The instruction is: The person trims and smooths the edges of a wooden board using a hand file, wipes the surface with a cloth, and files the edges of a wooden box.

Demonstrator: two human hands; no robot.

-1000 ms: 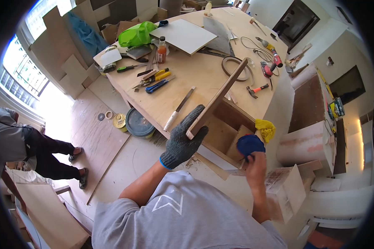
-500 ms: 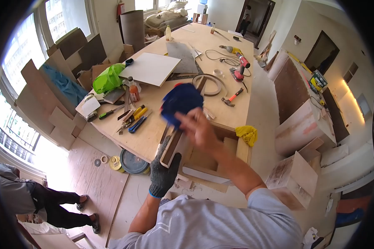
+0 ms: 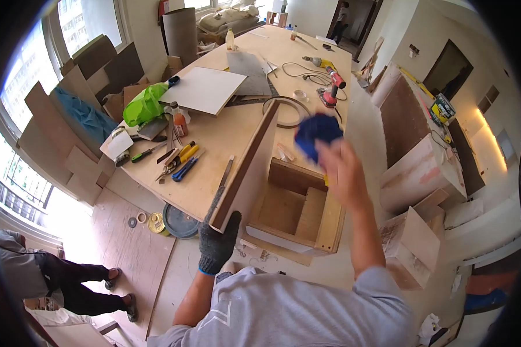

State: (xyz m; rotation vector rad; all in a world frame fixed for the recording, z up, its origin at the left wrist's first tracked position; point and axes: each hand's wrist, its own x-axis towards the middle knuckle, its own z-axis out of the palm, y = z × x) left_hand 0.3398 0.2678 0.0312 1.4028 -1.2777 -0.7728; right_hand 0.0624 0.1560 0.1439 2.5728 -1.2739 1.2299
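My left hand [image 3: 219, 240], in a dark grey knit glove with a blue cuff, grips the near end of a long wooden panel [image 3: 250, 165]. The panel stands on edge, its brown side strip facing up and its pale face turned right. In my bare right hand [image 3: 344, 173] is a dark blue cloth [image 3: 317, 136], blurred by motion and held clear of the panel, to its right. Under that arm sits an open wooden box [image 3: 330, 222] with a white front. A sliver of a yellow cloth [image 3: 326, 180] shows beside my right hand, which hides the rest.
On the worktable [image 3: 214, 136] lie a utility knife [image 3: 185, 168], pliers, a bottle [image 3: 179, 121], a green bag [image 3: 145, 105], a white board [image 3: 205, 89], an edging coil and a red drill [image 3: 330, 95]. Another person [image 3: 69, 277] stands at lower left.
My right hand has swung right with the blue cloth, off the panel. The panel now stands on edge, showing more of its long side. My left hand keeps hold of its near end.
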